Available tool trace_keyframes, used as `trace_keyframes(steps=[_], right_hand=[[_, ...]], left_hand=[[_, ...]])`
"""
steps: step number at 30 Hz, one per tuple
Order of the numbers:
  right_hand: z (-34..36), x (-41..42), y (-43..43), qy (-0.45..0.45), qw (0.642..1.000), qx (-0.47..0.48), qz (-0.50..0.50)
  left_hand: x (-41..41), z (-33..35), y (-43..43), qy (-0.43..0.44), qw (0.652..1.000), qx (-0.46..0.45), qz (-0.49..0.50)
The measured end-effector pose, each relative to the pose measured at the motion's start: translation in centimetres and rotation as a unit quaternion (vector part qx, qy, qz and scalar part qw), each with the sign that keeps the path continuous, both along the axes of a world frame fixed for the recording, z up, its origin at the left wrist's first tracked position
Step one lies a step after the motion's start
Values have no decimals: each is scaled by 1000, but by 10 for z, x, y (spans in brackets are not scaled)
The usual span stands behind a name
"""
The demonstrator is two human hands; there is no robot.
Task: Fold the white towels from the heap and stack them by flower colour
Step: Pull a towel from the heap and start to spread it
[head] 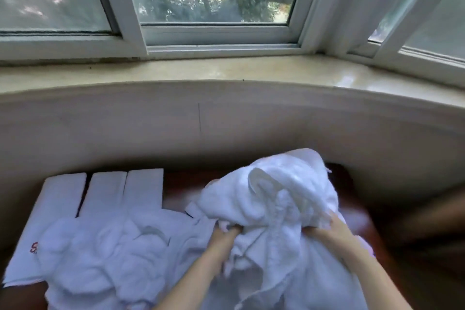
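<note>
Along the far left edge of the bench (364, 219) we saw three folded towels (105, 191) side by side, the leftmost with a red mark at its near end. In front of them lay a loose white heap (108, 254). Further right, our left hand (226, 233) and right hand (324, 230) both had their fingers clenched into one crumpled white towel (274, 191), lifted above the right half of the bench.

Red embroidered mark on leftmost folded towel (37, 229), near its front-left edge: only first character shows, perhaps "S", rest hidden under heap (105, 254). Too blurred to read. No other text, label or number legible.
</note>
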State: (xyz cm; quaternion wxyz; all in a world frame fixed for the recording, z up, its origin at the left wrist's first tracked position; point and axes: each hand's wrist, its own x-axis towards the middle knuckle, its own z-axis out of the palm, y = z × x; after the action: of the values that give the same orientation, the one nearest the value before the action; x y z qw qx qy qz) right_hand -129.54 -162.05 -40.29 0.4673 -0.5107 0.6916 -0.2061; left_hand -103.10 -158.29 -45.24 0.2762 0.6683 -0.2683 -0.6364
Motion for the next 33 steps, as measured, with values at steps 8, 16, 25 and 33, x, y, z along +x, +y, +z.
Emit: trace_keyframes(steps=[8, 16, 25, 33], right_hand=[[-84, -6, 50, 169, 957, 231, 39], [-53, 92, 28, 314, 949, -2, 10], [-128, 278, 23, 307, 882, -34, 356], [-274, 410, 6, 257, 894, 102, 352]], left_hand=[[38, -47, 48, -157, 970, 64, -175], [176, -69, 110, -186, 960, 207, 30], [305, -95, 125, -278, 936, 178, 120], [402, -205, 70, -357, 921, 137, -79]])
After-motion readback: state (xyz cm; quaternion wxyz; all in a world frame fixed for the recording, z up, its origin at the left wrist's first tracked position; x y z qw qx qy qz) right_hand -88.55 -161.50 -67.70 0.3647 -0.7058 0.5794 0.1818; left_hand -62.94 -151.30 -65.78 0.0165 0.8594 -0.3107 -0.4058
